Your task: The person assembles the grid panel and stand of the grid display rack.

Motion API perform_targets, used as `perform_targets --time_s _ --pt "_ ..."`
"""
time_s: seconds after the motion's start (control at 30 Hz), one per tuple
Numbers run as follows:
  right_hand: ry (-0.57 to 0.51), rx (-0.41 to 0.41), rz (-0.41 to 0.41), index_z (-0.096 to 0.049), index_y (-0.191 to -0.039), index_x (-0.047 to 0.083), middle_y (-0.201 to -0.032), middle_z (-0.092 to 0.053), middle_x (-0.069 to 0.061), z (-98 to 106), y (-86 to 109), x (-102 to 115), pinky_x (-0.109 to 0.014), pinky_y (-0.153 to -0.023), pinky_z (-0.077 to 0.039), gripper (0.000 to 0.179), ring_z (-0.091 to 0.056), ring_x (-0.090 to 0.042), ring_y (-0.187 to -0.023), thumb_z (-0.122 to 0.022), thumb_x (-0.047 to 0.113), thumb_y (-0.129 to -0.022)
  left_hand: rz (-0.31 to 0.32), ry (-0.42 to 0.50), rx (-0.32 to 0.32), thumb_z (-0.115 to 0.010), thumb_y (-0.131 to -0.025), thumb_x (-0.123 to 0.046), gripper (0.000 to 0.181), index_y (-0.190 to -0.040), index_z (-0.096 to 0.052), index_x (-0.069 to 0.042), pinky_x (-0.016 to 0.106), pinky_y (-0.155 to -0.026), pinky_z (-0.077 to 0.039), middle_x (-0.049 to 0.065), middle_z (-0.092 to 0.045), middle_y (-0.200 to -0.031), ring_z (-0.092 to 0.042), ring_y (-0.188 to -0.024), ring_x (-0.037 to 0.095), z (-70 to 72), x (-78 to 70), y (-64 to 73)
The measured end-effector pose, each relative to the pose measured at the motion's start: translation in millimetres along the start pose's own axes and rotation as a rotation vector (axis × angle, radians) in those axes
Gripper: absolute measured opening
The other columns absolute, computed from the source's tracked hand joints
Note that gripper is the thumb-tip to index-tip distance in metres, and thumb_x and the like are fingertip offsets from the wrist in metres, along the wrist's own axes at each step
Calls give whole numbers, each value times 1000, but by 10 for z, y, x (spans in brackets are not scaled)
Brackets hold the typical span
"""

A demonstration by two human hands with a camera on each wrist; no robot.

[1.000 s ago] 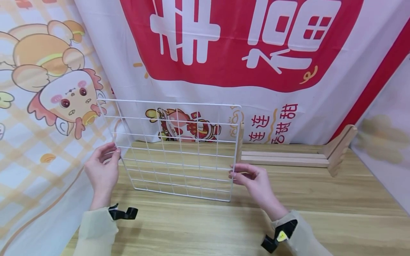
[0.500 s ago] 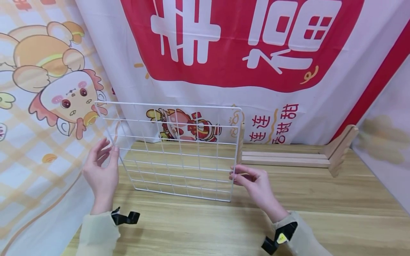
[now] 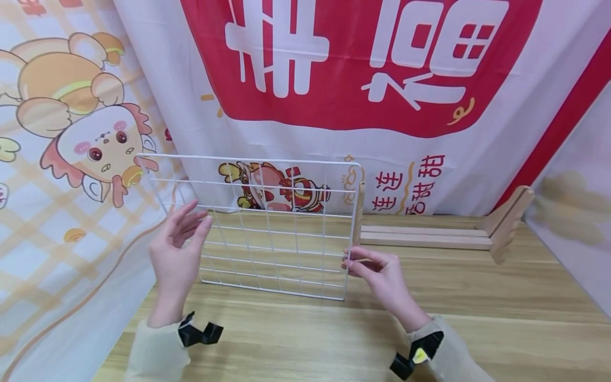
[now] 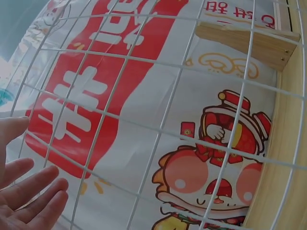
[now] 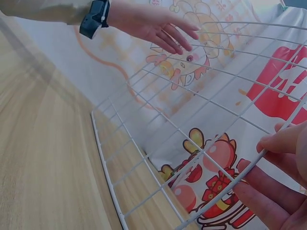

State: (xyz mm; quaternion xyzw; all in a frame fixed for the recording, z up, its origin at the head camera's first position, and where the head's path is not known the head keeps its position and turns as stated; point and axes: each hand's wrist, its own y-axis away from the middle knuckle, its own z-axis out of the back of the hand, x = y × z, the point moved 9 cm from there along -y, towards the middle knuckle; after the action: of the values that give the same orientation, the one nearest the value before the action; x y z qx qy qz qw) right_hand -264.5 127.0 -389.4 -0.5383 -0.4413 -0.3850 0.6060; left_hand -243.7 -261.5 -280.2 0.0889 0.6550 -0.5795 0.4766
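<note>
White wire grid panel (image 3: pixel 270 232), one, on edge, pinched by your right hand (image 3: pixel 374 268) alone.
Panel located before you, above the wood-grain table (image 3: pixel 310 339); your right thumb and fingers grip its right side bar, below mid-height. Your left hand (image 3: pixel 176 260), fingers loosely extended and holding nothing, is near the panel's left part; whether it touches cannot be told. Partly behind the panel's right edge and reaching rightward: pale wooden stand (image 3: pixel 425 237), end pieces joined by rails. To the rear: red-and-white banner (image 3: pixel 334 114). On your left: checked cloth (image 3: pixel 38 249), cartoon print. Each of your wrists: black mount (image 3: pixel 191 334).
</note>
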Motion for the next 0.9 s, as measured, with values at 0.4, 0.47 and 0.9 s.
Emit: perform_targets --time_s 0.4,0.47,0.9 --pt "-9 10 23 -71 -116 -7 -110 -71 -23 -4 23 21 -39 -80 -61 26 -74 -29 -92 -72 -8 -90 117 55 70 -73 -97 -25 33 -123 -72 -5 23 -81 -58 11 -74 -108 -73 -90 15 -173 -16 -81" --pt "-3 8 22 -71 -116 -7 -109 -72 -21 -3 25 18 -39 -80 -61 25 -74 -29 -92 -72 -7 -90 129 82 71 -74 -97 -24 33 -122 -72 -2 25 -79 -59 12 -74 -107 -74 -90 19 -187 2 -103" --pt "2 10 21 -72 -114 -6 -106 -73 -18 -3 26 -4 -39 -79 -61 24 -74 -25 -90 -74 -5 -90 262 308 39 -81 -89 -12 26 -105 -74 7 31 -73 -61 11 -77 -97 -75 -78 19 -209 216 -168"
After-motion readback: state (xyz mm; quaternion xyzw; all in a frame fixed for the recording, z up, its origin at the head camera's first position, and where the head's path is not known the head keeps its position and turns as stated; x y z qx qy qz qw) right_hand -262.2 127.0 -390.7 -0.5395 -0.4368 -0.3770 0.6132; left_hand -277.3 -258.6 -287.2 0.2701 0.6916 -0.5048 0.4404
